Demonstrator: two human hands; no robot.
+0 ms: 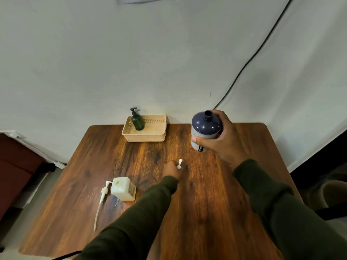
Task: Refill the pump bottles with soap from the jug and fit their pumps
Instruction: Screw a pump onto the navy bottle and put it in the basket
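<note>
My right hand (223,139) grips a dark blue bottle (205,128) with an open neck, held above the table at the far right. My left hand (171,170) is at mid-table, shut on a small white pump (179,164) whose head sticks up past my fingers. A white jug (123,188) with an open mouth stands at the front left. Beside it lies a long white pump with its tube (101,199). A green pump bottle (137,121) with its black pump on stands in a beige basket (150,137).
The wooden table (197,212) stands against a white wall. A wet patch (116,203) lies in front of the jug. A black cable (253,57) runs down the wall behind the blue bottle. A dark red piece of furniture (16,171) stands to the left.
</note>
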